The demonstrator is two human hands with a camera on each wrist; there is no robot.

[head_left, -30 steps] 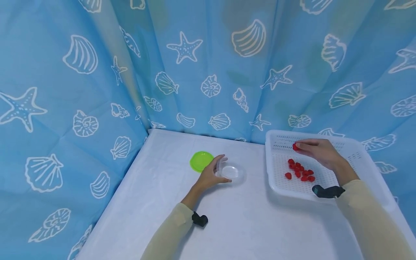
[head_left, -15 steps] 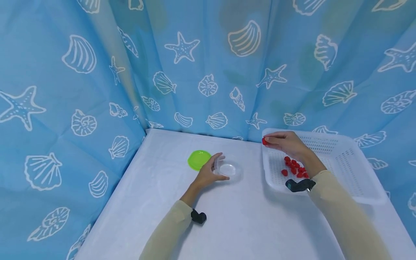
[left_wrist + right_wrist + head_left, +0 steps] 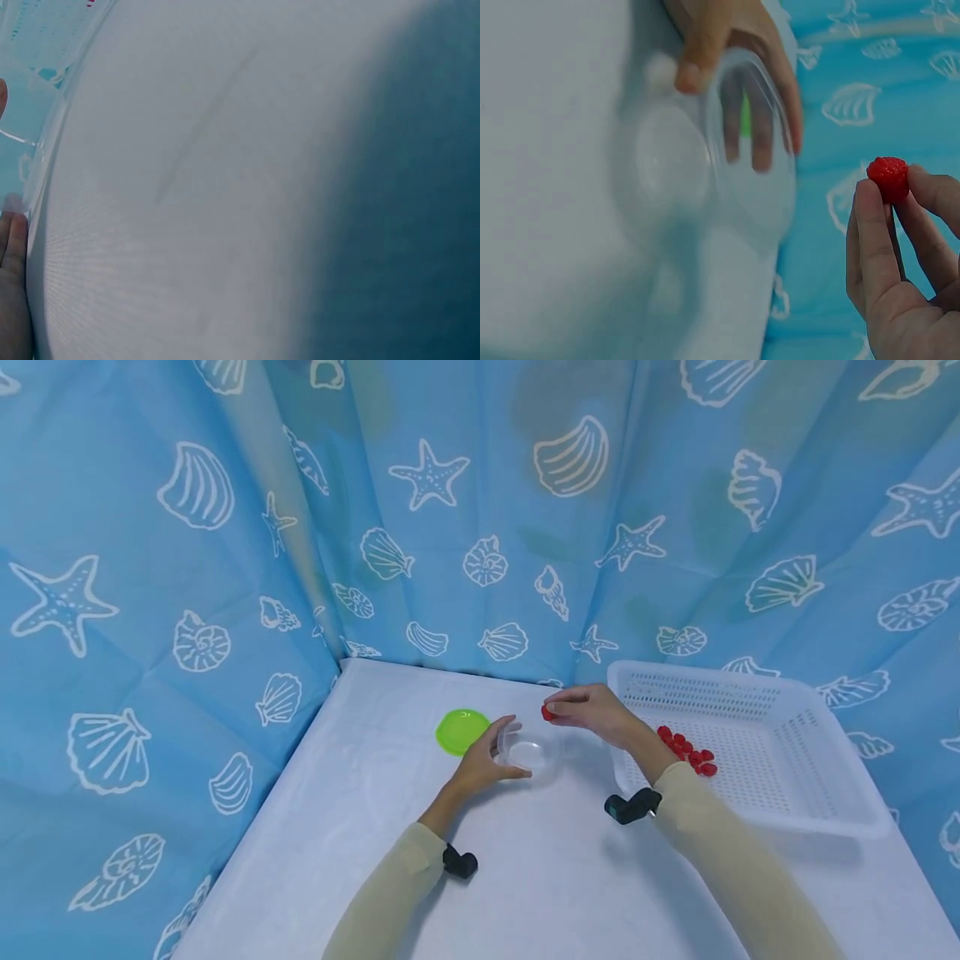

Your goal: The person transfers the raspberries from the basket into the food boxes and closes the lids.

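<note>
A small clear plastic container stands on the white table, its side held between the thumb and fingers of my left hand. My right hand pinches a red raspberry between thumb and fingertips, just above and to the right of the container. In the right wrist view, the left hand's fingers show through the container's clear wall. The left wrist view catches only the container's edge and parts of fingers at its left border. A round bright green lid lies just left of the left hand.
To the right stands a large white perforated basket, with several red raspberries loose in its left part; the right forearm hides some of that corner. A blue curtain with white shell and starfish prints hangs behind and left of the table.
My right hand has carried the raspberry leftward out of the basket to beside the container. My left hand keeps its hold on the container in nearly the same place.
</note>
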